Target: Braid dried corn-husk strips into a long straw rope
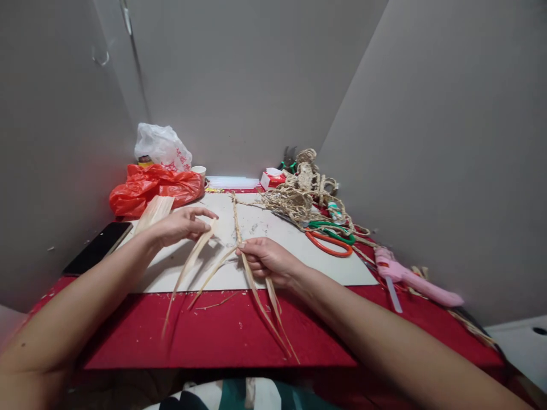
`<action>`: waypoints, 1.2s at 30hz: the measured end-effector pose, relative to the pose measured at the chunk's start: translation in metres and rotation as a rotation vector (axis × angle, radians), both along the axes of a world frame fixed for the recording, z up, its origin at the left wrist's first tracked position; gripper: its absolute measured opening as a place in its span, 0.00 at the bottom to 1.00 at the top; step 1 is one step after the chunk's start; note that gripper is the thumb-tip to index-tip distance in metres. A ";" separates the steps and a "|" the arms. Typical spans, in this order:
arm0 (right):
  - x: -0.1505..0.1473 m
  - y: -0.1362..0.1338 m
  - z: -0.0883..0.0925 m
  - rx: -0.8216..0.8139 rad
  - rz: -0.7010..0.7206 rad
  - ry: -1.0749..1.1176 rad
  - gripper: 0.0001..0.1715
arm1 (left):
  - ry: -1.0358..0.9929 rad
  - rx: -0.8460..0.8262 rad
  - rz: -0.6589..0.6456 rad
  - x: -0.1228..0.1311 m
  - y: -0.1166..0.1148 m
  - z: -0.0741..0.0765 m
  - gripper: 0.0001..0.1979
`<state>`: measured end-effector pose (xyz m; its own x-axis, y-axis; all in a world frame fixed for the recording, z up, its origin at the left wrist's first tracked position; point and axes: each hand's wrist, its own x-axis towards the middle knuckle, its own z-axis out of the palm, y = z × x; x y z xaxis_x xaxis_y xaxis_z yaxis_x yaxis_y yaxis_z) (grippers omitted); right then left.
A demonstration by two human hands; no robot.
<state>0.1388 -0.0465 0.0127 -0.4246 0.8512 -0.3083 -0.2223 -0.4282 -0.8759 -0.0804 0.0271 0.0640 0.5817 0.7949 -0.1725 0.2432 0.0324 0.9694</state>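
Observation:
Between thumb and fingers, my left hand (pixel 188 225) holds a long pale strip of dried husk (pixel 191 265), whose tapered tail hangs toward the table's front. My right hand (pixel 267 259) pinches the lower end of a thin braided cord (pixel 236 219) that runs away from me over the white board (pixel 342 267). Loose husk strands (pixel 260 302) hang below the right fingers onto the red cloth. One more strand (pixel 213 273) slants left from the pinch. The right fingertips partly hide where the strands join the braid.
A heap of braided cord (pixel 299 193) lies at back right beside orange-handled scissors (pixel 329 244), green-handled scissors (pixel 331 229) and a pink glue gun (pixel 412 279). At left are a phone (pixel 99 247), flat husks (pixel 154 212) and a red plastic bag (pixel 156 185). Grey walls surround the table.

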 end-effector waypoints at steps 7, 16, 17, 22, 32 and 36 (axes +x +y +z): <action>-0.001 0.000 -0.002 0.108 -0.030 -0.101 0.18 | -0.028 -0.139 -0.071 0.042 -0.040 -0.021 0.17; -0.003 -0.001 -0.004 0.248 -0.076 -0.227 0.19 | 0.013 0.027 0.018 0.046 -0.036 -0.035 0.11; -0.004 -0.001 -0.004 0.258 -0.087 -0.250 0.19 | 0.024 0.043 0.010 0.046 -0.036 -0.037 0.11; -0.006 -0.003 -0.003 0.319 -0.113 -0.360 0.20 | 0.022 0.069 -0.035 0.044 -0.034 -0.045 0.12; -0.004 0.000 -0.010 0.302 -0.111 -0.320 0.22 | 0.007 0.014 -0.033 0.047 -0.039 -0.043 0.10; -0.007 -0.001 -0.010 0.296 -0.154 -0.303 0.21 | -0.003 0.044 0.018 0.051 -0.044 -0.044 0.10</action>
